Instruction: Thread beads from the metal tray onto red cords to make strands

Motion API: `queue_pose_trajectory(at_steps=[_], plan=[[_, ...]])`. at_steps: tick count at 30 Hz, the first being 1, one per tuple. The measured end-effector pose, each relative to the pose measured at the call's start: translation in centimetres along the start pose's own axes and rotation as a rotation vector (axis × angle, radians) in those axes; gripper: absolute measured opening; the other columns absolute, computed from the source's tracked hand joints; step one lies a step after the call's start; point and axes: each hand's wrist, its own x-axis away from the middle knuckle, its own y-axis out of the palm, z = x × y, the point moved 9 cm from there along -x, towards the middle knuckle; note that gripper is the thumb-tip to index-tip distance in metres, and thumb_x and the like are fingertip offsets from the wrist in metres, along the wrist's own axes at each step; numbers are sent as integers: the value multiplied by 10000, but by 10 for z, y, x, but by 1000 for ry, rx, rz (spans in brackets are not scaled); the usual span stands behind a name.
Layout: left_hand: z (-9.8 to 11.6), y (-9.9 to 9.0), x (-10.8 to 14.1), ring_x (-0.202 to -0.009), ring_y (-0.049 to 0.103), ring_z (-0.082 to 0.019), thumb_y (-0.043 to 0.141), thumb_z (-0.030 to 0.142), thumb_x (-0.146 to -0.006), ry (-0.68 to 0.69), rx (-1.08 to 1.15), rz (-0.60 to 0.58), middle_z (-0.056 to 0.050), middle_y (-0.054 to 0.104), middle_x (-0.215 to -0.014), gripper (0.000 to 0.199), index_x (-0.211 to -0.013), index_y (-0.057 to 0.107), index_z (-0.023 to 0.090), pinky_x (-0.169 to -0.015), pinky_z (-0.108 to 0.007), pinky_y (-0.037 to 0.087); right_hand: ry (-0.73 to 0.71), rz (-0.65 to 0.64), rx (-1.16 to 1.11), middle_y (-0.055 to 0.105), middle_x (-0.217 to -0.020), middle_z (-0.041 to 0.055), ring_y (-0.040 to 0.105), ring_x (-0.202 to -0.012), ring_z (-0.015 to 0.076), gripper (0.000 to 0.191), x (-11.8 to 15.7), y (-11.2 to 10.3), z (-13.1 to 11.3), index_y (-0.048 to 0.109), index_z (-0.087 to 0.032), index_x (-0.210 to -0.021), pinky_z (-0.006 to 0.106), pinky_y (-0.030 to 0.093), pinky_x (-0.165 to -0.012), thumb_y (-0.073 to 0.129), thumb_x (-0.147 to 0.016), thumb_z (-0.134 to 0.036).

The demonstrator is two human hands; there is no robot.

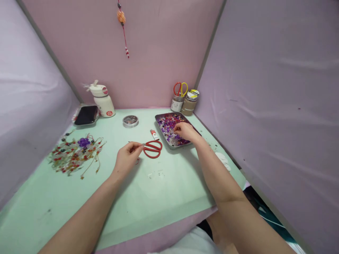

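My left hand (128, 157) is over the middle of the table, thumb and fingertips pinched together. A short curl of thin red cord (137, 161) shows under it and appears to come from the pinch. Just right of those fingertips lie red-handled scissors (152, 149), their blades partly covered by the hand. My right hand (185, 131) reaches into a metal tray (172, 146) of purple, red and clear beads (167, 127). Its fingers are closed at the beads; whatever is between them is too small to make out.
At left lies a pile of beaded strings (76, 155) with a purple flower (84, 142). Behind stand a white bottle (104, 104), a phone (86, 115), a round container (130, 121), a small red-and-white tube (154, 134), a scissors holder (177, 104) and a jar (189, 105). A beaded cord (121, 17) hangs on the back wall.
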Motion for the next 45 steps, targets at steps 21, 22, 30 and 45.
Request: queue_pose_trajectory(at_steps=[21, 22, 30, 45], plan=[[-34, 7, -11, -563, 501, -120, 653, 495, -681, -171, -173, -32, 2, 617, -675, 306, -770, 652, 202, -523, -203, 429, -293, -436, -212, 688, -864, 20, 582, -768, 141, 178, -25, 29, -25, 679, -183, -872, 244, 403, -697, 626, -728, -93], [-35, 5, -12, -562, 507, -122, 658, 496, -672, -171, -178, -27, 2, 620, -673, 306, -762, 653, 204, -523, -204, 433, -305, -430, -216, 686, -874, 24, 582, -784, 143, 176, -26, 32, -27, 679, -182, -861, 247, 402, -709, 621, -728, -83], [-47, -2, -12, -605, 581, -153, 662, 517, -645, -226, -220, -39, -15, 663, -734, 318, -758, 668, 220, -546, -211, 479, -368, -451, -221, 670, -820, 21, 566, -763, 130, 140, -24, 43, -34, 668, -171, -740, 235, 385, -700, 579, -737, -63], [-46, -2, -11, -597, 592, -157, 661, 515, -655, -206, -225, -46, -14, 674, -733, 304, -753, 673, 227, -547, -213, 491, -422, -402, -168, 629, -810, 23, 531, -758, 131, 116, -21, 41, -39, 599, -172, -720, 242, 365, -690, 534, -738, -79]])
